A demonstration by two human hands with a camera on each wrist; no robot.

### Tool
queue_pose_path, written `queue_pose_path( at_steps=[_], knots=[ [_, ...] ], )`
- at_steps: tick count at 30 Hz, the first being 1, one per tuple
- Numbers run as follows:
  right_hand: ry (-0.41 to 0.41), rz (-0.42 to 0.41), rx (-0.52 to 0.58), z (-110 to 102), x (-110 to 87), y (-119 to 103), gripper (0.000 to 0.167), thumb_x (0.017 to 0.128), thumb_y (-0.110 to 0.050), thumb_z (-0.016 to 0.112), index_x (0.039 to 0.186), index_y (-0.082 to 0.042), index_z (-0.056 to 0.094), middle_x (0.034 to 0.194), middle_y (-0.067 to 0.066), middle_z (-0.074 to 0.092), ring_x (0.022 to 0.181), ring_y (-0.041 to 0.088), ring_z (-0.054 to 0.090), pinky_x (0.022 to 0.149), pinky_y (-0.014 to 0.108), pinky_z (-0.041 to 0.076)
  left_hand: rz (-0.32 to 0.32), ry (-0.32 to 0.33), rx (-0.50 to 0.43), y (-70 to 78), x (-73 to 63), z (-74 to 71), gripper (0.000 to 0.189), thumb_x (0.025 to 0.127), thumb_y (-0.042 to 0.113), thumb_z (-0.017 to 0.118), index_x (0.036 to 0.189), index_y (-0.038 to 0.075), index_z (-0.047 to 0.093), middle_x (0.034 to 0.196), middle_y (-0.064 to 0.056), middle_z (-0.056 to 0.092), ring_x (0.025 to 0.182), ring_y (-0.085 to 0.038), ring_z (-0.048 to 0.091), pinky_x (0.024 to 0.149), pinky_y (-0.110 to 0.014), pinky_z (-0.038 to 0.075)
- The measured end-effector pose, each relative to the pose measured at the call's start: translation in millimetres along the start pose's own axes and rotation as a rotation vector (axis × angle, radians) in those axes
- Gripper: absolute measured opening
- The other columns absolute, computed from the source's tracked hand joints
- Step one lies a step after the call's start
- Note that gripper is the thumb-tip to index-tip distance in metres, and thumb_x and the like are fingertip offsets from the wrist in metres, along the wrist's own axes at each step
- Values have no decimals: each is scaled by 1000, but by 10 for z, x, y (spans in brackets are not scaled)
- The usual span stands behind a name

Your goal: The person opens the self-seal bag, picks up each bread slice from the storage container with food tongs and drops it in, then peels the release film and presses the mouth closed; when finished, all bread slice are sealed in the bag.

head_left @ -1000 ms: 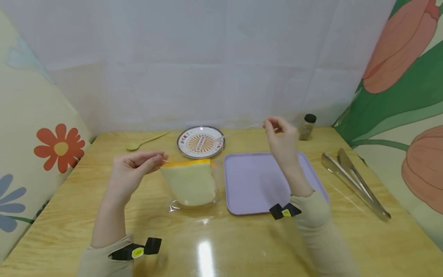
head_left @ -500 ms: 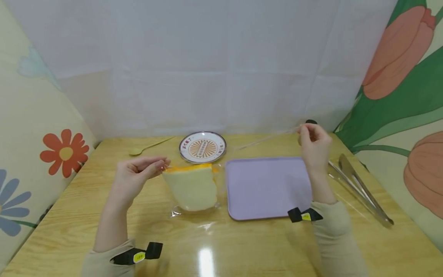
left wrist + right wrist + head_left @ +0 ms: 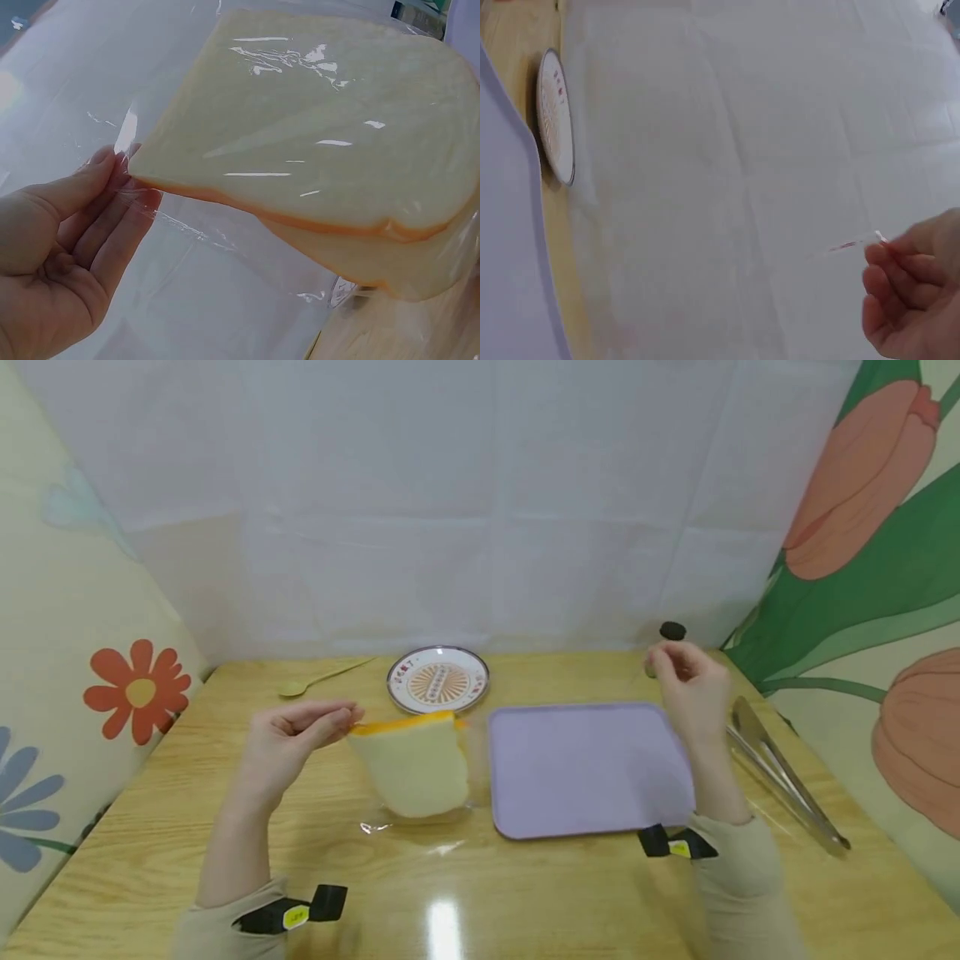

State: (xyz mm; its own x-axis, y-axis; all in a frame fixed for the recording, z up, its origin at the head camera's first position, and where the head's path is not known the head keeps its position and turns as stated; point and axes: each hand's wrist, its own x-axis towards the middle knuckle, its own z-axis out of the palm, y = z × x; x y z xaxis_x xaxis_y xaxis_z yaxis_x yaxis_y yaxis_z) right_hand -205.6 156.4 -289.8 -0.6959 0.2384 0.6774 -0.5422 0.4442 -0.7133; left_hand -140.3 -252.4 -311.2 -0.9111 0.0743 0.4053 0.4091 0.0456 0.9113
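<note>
My left hand (image 3: 296, 743) pinches the edge of a clear plastic bag (image 3: 127, 127) between thumb and fingers. Inside that bag are slices of bread (image 3: 412, 768) with orange-brown crusts, hanging tilted just over the table; the left wrist view shows two slices overlapping (image 3: 315, 135). Off to the right, above the far right corner of the purple tray, my right hand (image 3: 693, 693) pinches a thin clear plastic strip (image 3: 845, 245) by one end, its other fingers curled. The strip's far end fades against the white backdrop, and it is hardly visible in the head view.
A purple tray (image 3: 588, 768) lies right of the bread. Behind are a patterned plate (image 3: 438, 680) and a gold spoon (image 3: 294, 687). Metal tongs (image 3: 787, 781) lie at the right. A jar with a black lid (image 3: 672, 631) stands partly hidden behind my right hand.
My right hand has moved right, from above the tray's middle to near the jar, carrying the clear strip. My left hand and the bagged bread have stayed nearly in place.
</note>
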Motion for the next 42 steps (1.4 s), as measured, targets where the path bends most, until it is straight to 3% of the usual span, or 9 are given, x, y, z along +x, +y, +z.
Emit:
queue_pose_path(
  at_steps=[3,6,10,14,24,27,33,39,42],
  knots=[
    [-270,-195,-60,53,-191,-275,5,84,2,66,85,6,68,76,10,70,65,-2,56,60,10,46,-5,0,3,14,6,-10,18,89,-2,59,104,-6,68,93,6,74,88,-6,70,77,-19,56],
    [-528,-350,-5,209,-474,-563,6,82,2,67,87,2,68,78,9,69,69,7,59,65,16,51,-12,-1,2,25,9,-8,17,89,-1,60,103,-3,70,93,6,74,88,-7,70,77,-19,56],
    [-838,-401,101,515,-915,-789,6,85,-1,64,89,0,68,79,6,67,71,9,60,65,13,51,-22,-4,5,31,1,-2,17,89,-1,60,103,-2,70,93,6,74,88,-7,70,77,-18,55],
    [-1042,-385,85,869,-1280,-877,7,88,-5,62,88,-2,68,79,4,67,71,3,58,65,5,46,-23,-4,21,38,-7,0,17,89,0,60,103,-3,70,92,7,74,88,-6,70,77,-18,55],
    [-1224,-467,-151,1446,-1591,-894,11,89,-10,62,88,-8,72,81,-1,68,71,1,55,65,4,40,-40,-6,65,44,-14,2,17,89,2,61,103,-3,69,91,9,74,87,-5,70,76,-16,55],
    [-1286,-498,-194,1497,-1616,-907,13,89,-8,61,92,-10,74,86,-3,71,77,0,60,69,4,44,-33,-6,67,46,-16,-11,17,89,2,61,103,-3,70,91,8,74,87,-5,70,76,-17,55],
    [-1371,-401,-146,1549,-1699,-901,10,86,-6,65,90,-10,72,84,-6,70,70,-8,54,64,-2,38,-39,-10,72,57,-12,-14,18,90,2,60,104,-4,69,90,9,74,87,-4,69,76,-16,55],
    [-1302,-610,-262,1595,-1792,-835,9,78,-10,69,77,-18,73,72,-12,66,66,-4,53,65,3,35,-42,-8,89,52,-19,-21,17,90,3,61,103,-2,70,90,9,74,87,-3,69,76,-16,55],
    [-1367,-544,-248,1599,-1794,-832,12,81,-14,70,93,-13,70,71,-11,64,63,-5,52,62,3,37,-45,-8,90,48,-21,-27,18,89,3,61,104,-3,69,90,9,74,87,-4,69,76,-16,55]
  ],
)
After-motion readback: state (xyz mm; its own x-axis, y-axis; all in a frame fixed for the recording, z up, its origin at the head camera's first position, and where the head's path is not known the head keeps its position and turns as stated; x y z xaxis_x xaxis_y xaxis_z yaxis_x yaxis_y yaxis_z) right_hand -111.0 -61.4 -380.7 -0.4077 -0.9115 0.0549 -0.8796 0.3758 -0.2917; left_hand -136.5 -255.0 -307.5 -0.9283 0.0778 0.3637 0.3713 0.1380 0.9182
